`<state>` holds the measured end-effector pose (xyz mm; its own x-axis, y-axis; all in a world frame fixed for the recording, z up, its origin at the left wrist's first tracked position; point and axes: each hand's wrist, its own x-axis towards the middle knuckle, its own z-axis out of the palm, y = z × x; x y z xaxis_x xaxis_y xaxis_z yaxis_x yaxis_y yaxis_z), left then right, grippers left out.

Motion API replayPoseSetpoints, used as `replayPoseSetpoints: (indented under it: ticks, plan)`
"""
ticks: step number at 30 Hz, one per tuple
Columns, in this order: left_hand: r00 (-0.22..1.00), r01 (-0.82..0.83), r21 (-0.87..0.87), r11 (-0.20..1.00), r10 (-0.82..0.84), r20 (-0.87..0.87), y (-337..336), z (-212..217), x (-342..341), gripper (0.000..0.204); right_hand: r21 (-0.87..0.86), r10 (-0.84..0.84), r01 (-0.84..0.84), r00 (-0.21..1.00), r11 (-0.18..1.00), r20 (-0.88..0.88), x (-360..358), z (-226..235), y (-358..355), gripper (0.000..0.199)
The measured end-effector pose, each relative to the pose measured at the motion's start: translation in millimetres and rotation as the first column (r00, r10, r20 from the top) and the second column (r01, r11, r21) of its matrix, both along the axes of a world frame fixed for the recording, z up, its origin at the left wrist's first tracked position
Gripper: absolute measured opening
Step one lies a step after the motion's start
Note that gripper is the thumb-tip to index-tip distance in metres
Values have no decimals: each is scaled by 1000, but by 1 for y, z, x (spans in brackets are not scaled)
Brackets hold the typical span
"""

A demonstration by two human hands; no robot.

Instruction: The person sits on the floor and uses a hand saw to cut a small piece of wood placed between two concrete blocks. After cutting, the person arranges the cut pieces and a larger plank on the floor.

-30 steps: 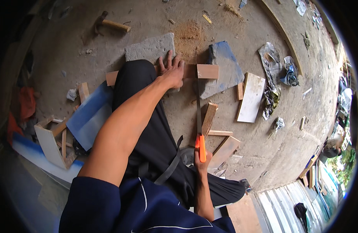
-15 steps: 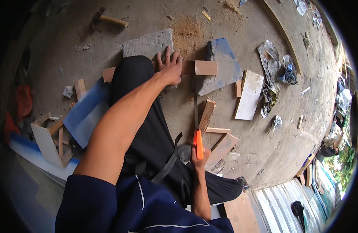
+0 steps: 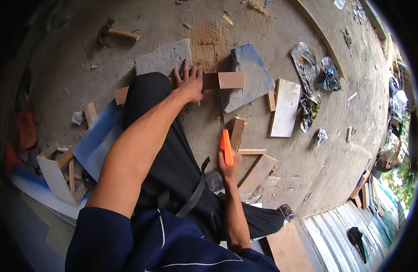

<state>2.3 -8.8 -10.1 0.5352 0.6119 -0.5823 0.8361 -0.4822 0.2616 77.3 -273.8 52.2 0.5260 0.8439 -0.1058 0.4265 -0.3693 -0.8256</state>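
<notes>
My left hand (image 3: pixel 189 82) presses flat on a long wooden strip (image 3: pixel 225 80) that bridges two grey stone slabs, one at the left (image 3: pixel 161 58) and one at the right (image 3: pixel 250 77). My right hand (image 3: pixel 229 167) grips the orange handle of a handsaw (image 3: pixel 226 146). Its thin blade runs up to the strip, just right of my left hand. A patch of sawdust (image 3: pixel 208 38) lies on the concrete beyond the strip. My knee in black trousers (image 3: pixel 147 90) rests over the strip's left part.
Short wood offcuts (image 3: pixel 237 131) lie beside the saw. A white board (image 3: pixel 285 107) lies right of the slab. A hammer (image 3: pixel 118 32) rests at the far left, crumpled plastic bags (image 3: pixel 309 72) at the right. A blue-and-white panel (image 3: pixel 95 136) and scrap pieces lie at my left.
The saw has drawn back toward me a little, with the right hand lower in view. The left hand stays pressed on the strip.
</notes>
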Motion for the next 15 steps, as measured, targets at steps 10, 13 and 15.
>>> replayPoseSetpoints:
  ticks: [10, 13, 15]
  plan:
    - [994, 76, -28, 997, -78, -72, -9, 11, -1, 86, -66, -43, 37, 996, 997, -82, -23, 6, -29, 9]
    - [999, 49, -20, 999, -49, -2, -19, 6, -7, 85, -95, -76, 66, 992, 993, -101, -29, 15, -46, 8]
    - [999, 46, -17, 999, -46, -11, -9, 10, 0, 85, -36, -50, 50, 999, 998, -21, -18, 3, -5, 9]
